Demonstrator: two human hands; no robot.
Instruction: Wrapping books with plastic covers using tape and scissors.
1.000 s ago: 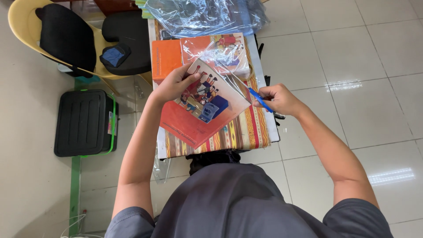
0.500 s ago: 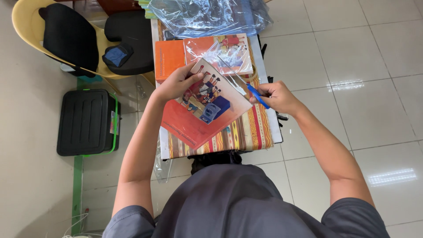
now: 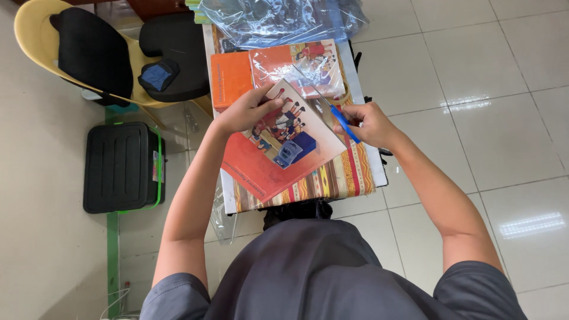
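Observation:
My left hand presses on the top edge of an orange picture book that lies tilted on a small table with a striped cloth. A clear plastic cover sheet lies over the book's upper part. My right hand grips blue-handled scissors, their blades pointing up-left into the plastic. A small tape dispenser rests on the book. Two more orange books lie behind it.
A heap of clear plastic wrap covers the table's far end. A yellow chair with black cushions and a small dark pouch stands at the left. A black lidded box sits on the tiled floor below it.
The camera view has shifted slightly. My right hand with the scissors has moved a little left toward the book; my left hand stays on the book's top edge.

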